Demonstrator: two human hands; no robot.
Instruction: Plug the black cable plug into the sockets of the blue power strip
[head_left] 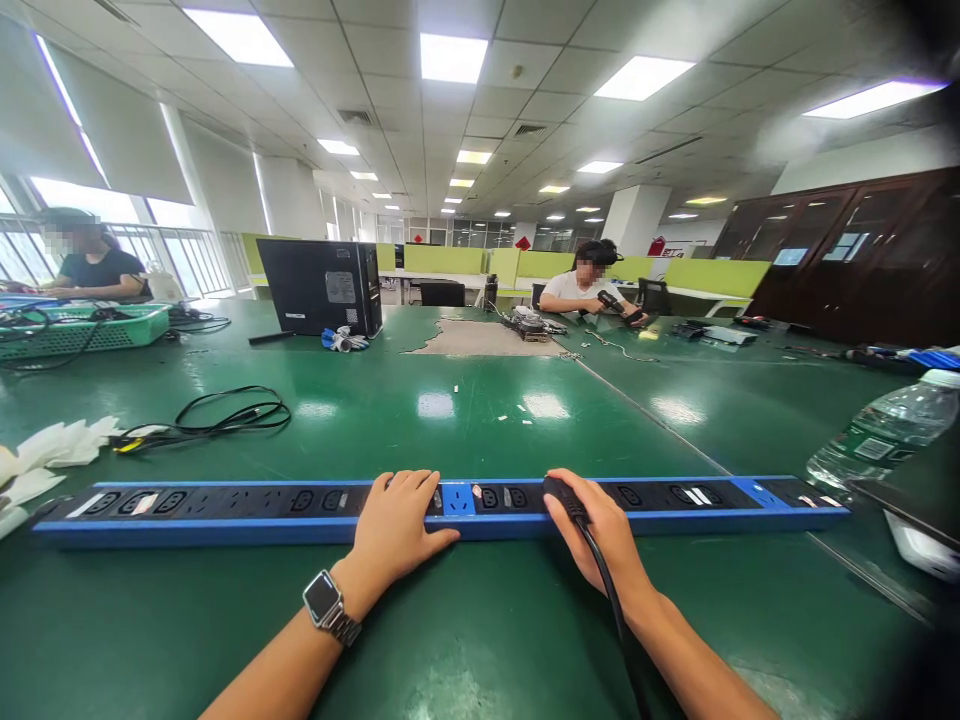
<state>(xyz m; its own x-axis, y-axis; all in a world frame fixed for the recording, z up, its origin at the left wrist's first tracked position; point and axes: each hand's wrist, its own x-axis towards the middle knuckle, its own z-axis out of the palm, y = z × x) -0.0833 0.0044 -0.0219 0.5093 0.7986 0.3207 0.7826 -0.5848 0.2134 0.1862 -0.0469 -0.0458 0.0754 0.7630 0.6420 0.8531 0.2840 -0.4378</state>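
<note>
A long blue and black power strip (247,533) lies across the green table, its row of sockets facing up. My left hand (399,525) grips it left of a blue socket panel (458,499), fingers over the top and thumb along the front side. On that wrist is a watch (324,600). Closed around a black plug (564,499), my right hand (604,535) is at the strip's sockets, right of the middle. The plug's black cord (616,610) runs down toward me. My fingers hide the plug's front end, so I cannot tell how deep it sits.
A coiled black cable (232,410) and white gloves (64,445) lie at the left. Farther back are a green basket (127,330) and a black computer case (319,285). A plastic bottle (885,430) leans at the right. Two people sit across the table.
</note>
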